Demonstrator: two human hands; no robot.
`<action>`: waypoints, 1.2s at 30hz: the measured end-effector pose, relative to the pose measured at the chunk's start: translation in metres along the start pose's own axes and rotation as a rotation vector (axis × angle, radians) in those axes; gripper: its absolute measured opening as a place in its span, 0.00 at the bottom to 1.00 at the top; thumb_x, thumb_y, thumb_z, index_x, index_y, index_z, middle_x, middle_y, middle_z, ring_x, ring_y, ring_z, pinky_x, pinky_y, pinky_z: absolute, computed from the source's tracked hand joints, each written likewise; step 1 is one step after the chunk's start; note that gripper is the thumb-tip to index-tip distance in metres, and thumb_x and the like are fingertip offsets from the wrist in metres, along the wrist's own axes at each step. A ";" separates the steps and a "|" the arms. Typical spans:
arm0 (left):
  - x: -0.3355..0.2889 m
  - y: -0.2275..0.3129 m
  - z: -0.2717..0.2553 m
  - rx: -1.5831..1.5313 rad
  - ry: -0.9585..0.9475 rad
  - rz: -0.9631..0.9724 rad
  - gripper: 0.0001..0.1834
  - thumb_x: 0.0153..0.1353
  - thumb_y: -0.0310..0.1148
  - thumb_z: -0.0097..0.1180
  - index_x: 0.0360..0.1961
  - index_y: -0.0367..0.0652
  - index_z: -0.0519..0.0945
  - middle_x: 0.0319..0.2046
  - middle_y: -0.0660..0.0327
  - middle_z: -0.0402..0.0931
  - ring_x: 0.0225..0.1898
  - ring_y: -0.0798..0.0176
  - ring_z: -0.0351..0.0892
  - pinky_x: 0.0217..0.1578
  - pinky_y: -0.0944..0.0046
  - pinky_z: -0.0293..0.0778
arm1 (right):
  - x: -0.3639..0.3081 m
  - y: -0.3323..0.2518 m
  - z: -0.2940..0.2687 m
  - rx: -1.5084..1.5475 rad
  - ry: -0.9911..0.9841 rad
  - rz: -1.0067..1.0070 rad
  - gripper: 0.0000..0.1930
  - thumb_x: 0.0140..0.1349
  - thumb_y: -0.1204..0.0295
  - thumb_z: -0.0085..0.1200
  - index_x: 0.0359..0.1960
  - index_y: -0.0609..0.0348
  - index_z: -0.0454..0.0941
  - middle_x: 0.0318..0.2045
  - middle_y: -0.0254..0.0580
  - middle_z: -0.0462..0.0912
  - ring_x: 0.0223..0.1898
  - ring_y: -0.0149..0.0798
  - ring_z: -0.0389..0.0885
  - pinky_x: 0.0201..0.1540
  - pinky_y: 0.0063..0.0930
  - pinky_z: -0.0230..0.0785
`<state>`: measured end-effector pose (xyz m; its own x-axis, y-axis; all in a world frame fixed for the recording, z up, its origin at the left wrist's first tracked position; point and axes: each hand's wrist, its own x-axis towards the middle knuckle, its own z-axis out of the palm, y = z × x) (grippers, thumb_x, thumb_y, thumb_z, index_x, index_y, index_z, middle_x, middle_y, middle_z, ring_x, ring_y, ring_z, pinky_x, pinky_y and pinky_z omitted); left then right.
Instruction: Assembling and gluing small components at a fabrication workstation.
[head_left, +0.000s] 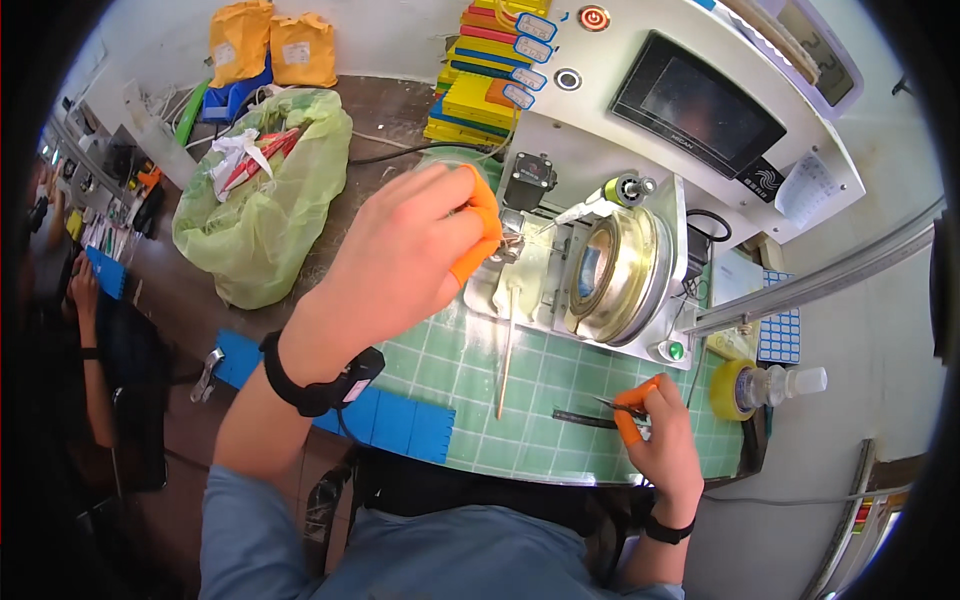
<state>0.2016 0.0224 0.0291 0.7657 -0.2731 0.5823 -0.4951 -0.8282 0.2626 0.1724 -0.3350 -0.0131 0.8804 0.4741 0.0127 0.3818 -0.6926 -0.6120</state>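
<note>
My left hand (400, 250), with orange finger cots, is closed, its fingers curled beside a small metal fixture (510, 240) on the white bench machine (560, 150). Whatever its fingertips hold is hidden. Low over the green mat, my right hand (662, 445), also in orange finger cots, pinches dark pointed tweezers (622, 405), tips to the left. A dark flat strip (582, 418) lies just below those tips. Between the hands, a thin stick (508, 365) points from the machine's base toward me. A round metal wheel (615, 275) stands right of the fixture.
A green plastic bag (270, 260) with scraps sits at left. Yellow and coloured blocks (475, 95) are stacked behind. Blue strips (385, 418) line the near edge. Right are a yellow tape roll (732, 390), a clear bottle (785, 385) and a metal bar (810, 275). Another person's hand (84, 285) is far left.
</note>
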 end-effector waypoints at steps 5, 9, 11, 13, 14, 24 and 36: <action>0.009 -0.002 -0.004 -0.255 0.004 0.046 0.06 0.56 0.21 0.68 0.35 0.37 0.83 0.41 0.58 0.76 0.43 0.57 0.76 0.45 0.61 0.75 | -0.012 -0.016 -0.025 0.159 -0.114 -0.027 0.09 0.57 0.85 0.63 0.38 0.64 0.78 0.38 0.49 0.78 0.40 0.48 0.81 0.44 0.37 0.75; 0.011 -0.010 0.026 -0.866 0.000 -0.180 0.03 0.65 0.23 0.63 0.36 0.36 0.80 0.44 0.60 0.74 0.40 0.65 0.75 0.42 0.66 0.72 | -0.009 -0.037 -0.008 1.194 -0.386 -0.081 0.08 0.70 0.83 0.53 0.48 0.62 0.73 0.43 0.55 0.82 0.38 0.44 0.87 0.43 0.35 0.77; 0.007 -0.018 0.029 -0.951 0.003 -0.232 0.02 0.66 0.22 0.61 0.38 0.36 0.80 0.46 0.60 0.72 0.42 0.67 0.74 0.43 0.68 0.72 | -0.005 -0.057 0.005 1.473 -0.451 0.147 0.07 0.73 0.80 0.51 0.50 0.63 0.72 0.38 0.52 0.82 0.26 0.35 0.81 0.31 0.24 0.72; 0.005 -0.021 0.036 -1.046 -0.003 -0.285 0.03 0.67 0.22 0.60 0.40 0.36 0.80 0.47 0.60 0.71 0.44 0.69 0.74 0.44 0.69 0.72 | 0.010 -0.063 0.022 1.468 -0.485 0.211 0.09 0.77 0.73 0.47 0.51 0.64 0.72 0.33 0.48 0.80 0.21 0.31 0.74 0.26 0.20 0.64; 0.005 -0.020 0.036 -1.028 0.016 -0.294 0.02 0.67 0.22 0.60 0.39 0.36 0.80 0.47 0.60 0.71 0.44 0.70 0.73 0.43 0.70 0.72 | 0.021 -0.064 0.031 1.466 -0.533 0.266 0.14 0.80 0.65 0.43 0.53 0.66 0.73 0.29 0.44 0.79 0.16 0.26 0.66 0.22 0.16 0.57; 0.003 -0.023 0.039 -1.041 0.081 -0.315 0.01 0.64 0.22 0.60 0.36 0.37 0.82 0.46 0.60 0.73 0.41 0.70 0.73 0.37 0.72 0.67 | 0.091 -0.082 0.084 2.153 -0.638 0.262 0.29 0.80 0.44 0.30 0.55 0.59 0.70 0.31 0.32 0.69 0.21 0.21 0.59 0.21 0.16 0.51; -0.002 -0.027 0.041 -1.015 0.112 -0.282 0.03 0.62 0.22 0.63 0.37 0.38 0.84 0.45 0.61 0.74 0.39 0.70 0.70 0.36 0.72 0.64 | 0.102 -0.097 0.083 2.266 -0.548 0.382 0.22 0.81 0.46 0.29 0.47 0.50 0.66 0.22 0.29 0.65 0.15 0.20 0.52 0.14 0.15 0.41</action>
<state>0.2299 0.0254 -0.0107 0.8898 -0.0453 0.4540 -0.4558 -0.0430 0.8890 0.2018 -0.1737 -0.0180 0.5374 0.8272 -0.1639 -0.8433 0.5262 -0.1091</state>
